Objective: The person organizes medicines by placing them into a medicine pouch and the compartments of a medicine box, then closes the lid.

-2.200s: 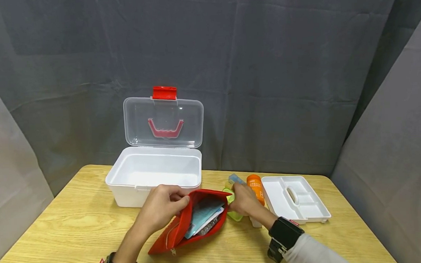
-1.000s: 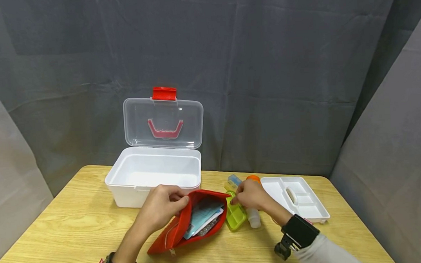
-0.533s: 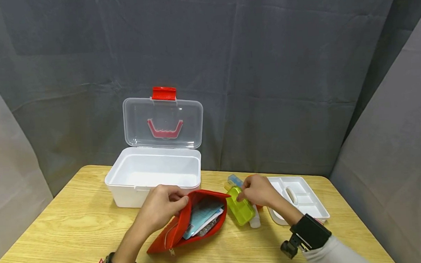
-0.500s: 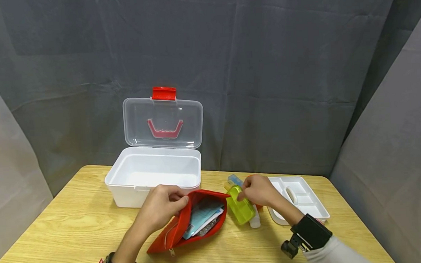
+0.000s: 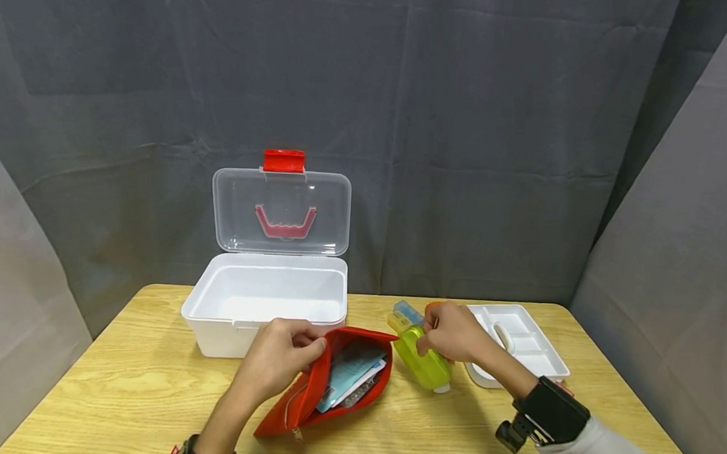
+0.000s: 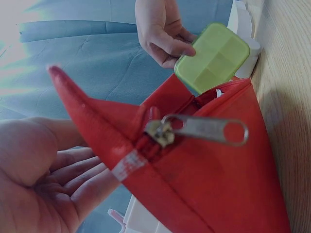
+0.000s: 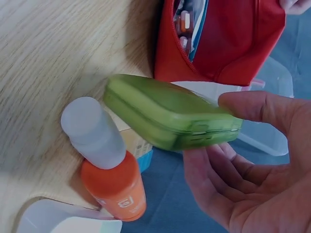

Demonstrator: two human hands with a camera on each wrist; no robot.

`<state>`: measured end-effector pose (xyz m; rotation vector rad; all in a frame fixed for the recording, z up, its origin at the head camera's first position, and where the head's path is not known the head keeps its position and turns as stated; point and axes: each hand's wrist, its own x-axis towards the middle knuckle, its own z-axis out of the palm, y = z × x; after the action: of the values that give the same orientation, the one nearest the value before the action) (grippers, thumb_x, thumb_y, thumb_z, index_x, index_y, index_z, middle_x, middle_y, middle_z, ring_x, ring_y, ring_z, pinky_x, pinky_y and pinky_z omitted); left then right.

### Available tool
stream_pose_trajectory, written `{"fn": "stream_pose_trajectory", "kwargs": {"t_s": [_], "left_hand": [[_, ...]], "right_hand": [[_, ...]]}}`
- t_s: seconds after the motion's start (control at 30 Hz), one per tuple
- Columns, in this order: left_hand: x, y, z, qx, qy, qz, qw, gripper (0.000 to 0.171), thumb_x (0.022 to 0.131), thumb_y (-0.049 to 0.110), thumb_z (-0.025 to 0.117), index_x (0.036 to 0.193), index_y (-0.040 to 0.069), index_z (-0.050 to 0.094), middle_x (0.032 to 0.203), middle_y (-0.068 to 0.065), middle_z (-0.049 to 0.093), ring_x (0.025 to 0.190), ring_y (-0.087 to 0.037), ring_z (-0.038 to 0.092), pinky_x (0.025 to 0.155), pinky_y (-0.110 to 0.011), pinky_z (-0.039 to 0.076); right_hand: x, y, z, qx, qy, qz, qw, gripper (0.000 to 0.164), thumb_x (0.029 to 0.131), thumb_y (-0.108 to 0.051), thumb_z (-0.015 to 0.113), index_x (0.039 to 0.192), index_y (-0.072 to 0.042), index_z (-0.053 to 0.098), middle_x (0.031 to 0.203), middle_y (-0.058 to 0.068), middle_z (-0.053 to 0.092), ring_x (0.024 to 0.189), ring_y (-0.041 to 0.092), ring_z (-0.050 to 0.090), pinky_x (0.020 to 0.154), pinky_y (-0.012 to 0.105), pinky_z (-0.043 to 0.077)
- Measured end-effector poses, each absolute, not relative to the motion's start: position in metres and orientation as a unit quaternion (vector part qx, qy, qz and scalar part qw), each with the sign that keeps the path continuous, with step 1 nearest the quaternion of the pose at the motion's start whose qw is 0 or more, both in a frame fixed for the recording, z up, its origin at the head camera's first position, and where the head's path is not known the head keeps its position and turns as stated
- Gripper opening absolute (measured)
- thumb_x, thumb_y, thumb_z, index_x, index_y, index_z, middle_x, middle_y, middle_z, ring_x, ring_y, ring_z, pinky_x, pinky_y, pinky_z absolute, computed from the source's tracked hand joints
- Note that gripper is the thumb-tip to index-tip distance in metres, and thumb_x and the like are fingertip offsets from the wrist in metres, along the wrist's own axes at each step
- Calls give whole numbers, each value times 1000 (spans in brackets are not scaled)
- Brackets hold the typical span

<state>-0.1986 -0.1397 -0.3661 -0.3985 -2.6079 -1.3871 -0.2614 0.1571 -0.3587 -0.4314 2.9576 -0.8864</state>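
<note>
My left hand [image 5: 284, 352] pinches the upper edge of a red zip pouch [image 5: 298, 406], whose mouth gapes toward the right. Inside it lie a pale blue packet [image 5: 351, 370], white paper and a blister pack [image 7: 186, 24] with capsules. To the right of the pouch, my right hand [image 5: 456, 335] pinches a translucent green pill box [image 5: 427, 366] between thumb and fingers. Its lid is down, and dividers show through it in the left wrist view. In the right wrist view the box tilts beyond the fingertips, in front of the pouch's mouth.
A white case [image 5: 222, 335] with its clear lid [image 5: 283, 190] raised stands behind the pouch. A white bottle [image 7: 95, 131], an orange bottle [image 7: 116, 187] and a blue-and-yellow box [image 5: 408, 313] sit near the right hand. Farther right lies a white divided tray [image 5: 549, 361].
The green pill box, earlier spread with its compartments showing, now has its lid down. My right hand has shifted right and lower with it. The left hand and pouch have stayed put.
</note>
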Motion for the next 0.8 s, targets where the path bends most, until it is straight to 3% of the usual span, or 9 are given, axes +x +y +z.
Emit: {"fn": "stream_pose_trajectory", "kwargs": {"t_s": [0.37,0.8], "left_hand": [[-199,-139,-366,-133,-874,-460,81,9,88,7,69,85,7,77,75,0,74,64,-8,65,61,-23,55],[-199,-139,-366,-134,-873,-462,80,9,88,7,68,85,7,77,74,1,73,65,-8,64,60,-23,55]], "right_hand": [[-233,148,-344,-175,950,-253,47,25,63,-5,81,71,-12,58,59,-3,48,50,13,37,50,28,33],[-215,137,-338,-275,923,-267,29,28,59,3,76,75,-12,60,62,-5,57,59,7,52,57,25,42]]}}
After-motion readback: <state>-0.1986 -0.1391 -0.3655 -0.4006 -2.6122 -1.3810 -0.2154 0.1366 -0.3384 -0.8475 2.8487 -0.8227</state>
